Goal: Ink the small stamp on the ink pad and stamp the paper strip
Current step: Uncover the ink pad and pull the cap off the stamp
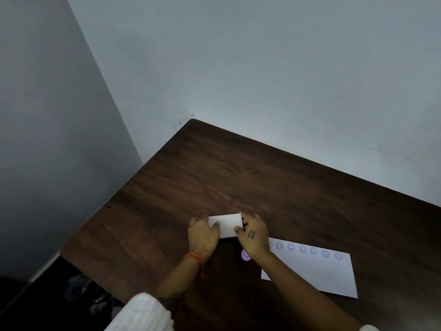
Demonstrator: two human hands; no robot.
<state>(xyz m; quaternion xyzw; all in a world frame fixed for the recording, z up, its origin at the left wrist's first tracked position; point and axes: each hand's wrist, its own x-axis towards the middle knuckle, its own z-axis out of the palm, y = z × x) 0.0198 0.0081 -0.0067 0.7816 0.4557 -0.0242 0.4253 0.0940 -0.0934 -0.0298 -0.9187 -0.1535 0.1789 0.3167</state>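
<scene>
A small white box-like object (pixel 228 224), possibly the ink pad case, sits on the dark wooden table (pixel 238 177). My left hand (pixel 202 236) grips its left end, thumb on top. My right hand (pixel 254 232) grips its right end. A small round purple stamp (pixel 245 256) lies on the table just below my right wrist, partly hidden by it. To the right lies a white paper strip (pixel 317 273) with a row of several purple round stamp marks along its top edge.
The table's far edge meets a pale wall; its left edge drops to a dark floor with some dark items (pixel 78 292) below. An orange band is on my left wrist.
</scene>
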